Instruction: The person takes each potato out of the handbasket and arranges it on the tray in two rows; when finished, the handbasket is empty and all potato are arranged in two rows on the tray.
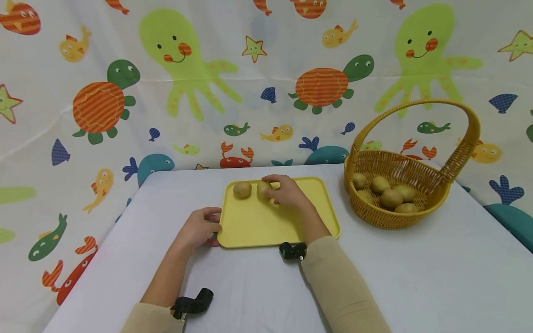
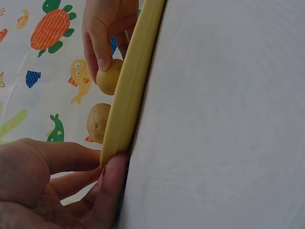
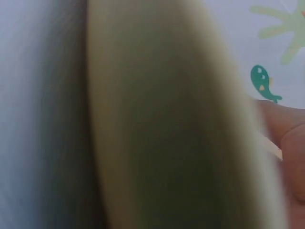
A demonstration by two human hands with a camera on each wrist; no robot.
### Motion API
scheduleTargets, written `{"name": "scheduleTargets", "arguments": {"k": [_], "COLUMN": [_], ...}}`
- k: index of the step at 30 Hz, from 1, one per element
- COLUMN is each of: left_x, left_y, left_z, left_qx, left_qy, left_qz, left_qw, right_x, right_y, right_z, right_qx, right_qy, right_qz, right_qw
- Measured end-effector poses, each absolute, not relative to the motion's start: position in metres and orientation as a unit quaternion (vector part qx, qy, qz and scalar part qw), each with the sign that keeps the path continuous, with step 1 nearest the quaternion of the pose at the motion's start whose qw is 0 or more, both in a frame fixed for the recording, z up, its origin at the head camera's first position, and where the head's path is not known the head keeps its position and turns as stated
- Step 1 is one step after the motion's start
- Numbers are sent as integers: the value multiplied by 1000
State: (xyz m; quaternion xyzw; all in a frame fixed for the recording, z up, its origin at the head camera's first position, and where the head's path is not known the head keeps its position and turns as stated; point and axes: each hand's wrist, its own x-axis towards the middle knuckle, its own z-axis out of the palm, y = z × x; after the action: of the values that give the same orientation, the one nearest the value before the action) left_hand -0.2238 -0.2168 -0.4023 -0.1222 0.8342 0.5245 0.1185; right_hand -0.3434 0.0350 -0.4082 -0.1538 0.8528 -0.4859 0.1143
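A yellow tray lies on the white table. My left hand grips the tray's left edge; in the left wrist view, its fingers are on both sides of the rim. At the tray's back, my right hand holds a potato that sits on or just above the tray; contact cannot be told. Left of it a second potato rests on the tray, with a small space between the two. The tray's blurred side fills much of the right wrist view and hides most of the right hand.
A wicker basket with a tall arched handle stands right of the tray, several potatoes inside. Behind the table hangs a cloth printed with sea animals. Black devices are strapped to both wrists.
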Motion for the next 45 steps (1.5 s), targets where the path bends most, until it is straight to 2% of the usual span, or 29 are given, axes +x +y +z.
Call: {"name": "scheduleTargets", "arguments": {"k": [6, 30, 45], "left_x": [-226, -228, -227], "left_y": [-214, -213, -217], "left_z": [-402, -401, -402], "left_qx": [-120, -123, -132], "left_qy": [834, 838, 842], "left_qz": [526, 515, 505], "left_qw": [120, 129, 136], "right_x": [-341, -334, -320], "right_y": [35, 55, 96], "right_z": [-409, -393, -343], "right_qx": [-160, -176, -221], "right_qy": [868, 857, 826], "right_qz": [-459, -474, -515], "right_qw": [97, 104, 63]}}
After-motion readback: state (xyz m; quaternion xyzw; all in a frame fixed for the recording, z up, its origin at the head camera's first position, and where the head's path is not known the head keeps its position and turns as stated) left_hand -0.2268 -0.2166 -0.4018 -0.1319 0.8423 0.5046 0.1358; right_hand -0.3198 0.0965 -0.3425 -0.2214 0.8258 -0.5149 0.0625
